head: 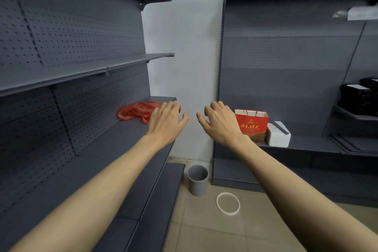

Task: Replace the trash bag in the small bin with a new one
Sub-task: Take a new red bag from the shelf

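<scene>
A small grey bin (197, 179) stands on the floor in the corner between two shelf units, with no bag visible inside it. Its white ring (227, 202) lies flat on the tiles to the right of it. A crumpled red plastic bag (136, 111) rests on the left shelf (131, 149). My left hand (166, 119) hovers just right of that bag, fingers apart, holding nothing. My right hand (219, 119) is stretched out beside it at the same height, also open and empty.
Dark grey pegboard shelving lines the left side and the back right. A red paper gift bag (253, 124) and a white box (278, 134) sit on the right shelf. Black trays (360, 96) are stacked at the far right. Beige floor tiles lie below.
</scene>
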{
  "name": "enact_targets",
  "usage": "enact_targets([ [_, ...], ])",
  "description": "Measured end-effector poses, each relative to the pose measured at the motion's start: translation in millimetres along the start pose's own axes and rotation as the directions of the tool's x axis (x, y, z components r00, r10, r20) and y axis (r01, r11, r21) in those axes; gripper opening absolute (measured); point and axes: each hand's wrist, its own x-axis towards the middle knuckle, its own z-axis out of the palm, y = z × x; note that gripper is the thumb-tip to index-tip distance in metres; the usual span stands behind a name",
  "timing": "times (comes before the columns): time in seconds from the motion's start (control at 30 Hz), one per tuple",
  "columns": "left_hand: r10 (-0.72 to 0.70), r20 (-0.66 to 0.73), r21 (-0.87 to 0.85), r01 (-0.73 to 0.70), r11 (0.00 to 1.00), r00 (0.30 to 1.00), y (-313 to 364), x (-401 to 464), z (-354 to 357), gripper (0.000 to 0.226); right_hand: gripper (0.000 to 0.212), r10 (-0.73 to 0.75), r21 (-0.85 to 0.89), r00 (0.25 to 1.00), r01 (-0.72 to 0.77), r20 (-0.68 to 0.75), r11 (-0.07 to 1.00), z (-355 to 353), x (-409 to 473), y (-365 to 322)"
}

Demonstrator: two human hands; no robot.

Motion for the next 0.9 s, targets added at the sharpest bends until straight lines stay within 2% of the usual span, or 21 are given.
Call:
enact_targets([
  [0.1,0.019,-0.003,0.041,-0.019,0.999,1.0,2,37,29,0.032,0.045,-0.008,0.006,1.0,0.008,-0.001,1.0,26,35,29],
  [0.43,-0.091,0.068,0.099,0.085,0.991,0.993,-27,114,119,0.035,0.046,-0.038,0.02,0.997,0.037,0.065,0.999,117,115,87],
  [0.63,-0.139,0.128,0.125,0.123,0.985,0.982,-74,135,183,0.036,0.047,-0.053,0.048,0.987,0.047,0.153,0.998,195,153,91],
  [0.9,-0.232,0.14,0.203,0.201,0.958,0.963,-173,196,252,0.037,0.046,-0.169,0.115,0.956,0.145,0.239,0.983,309,244,55],
])
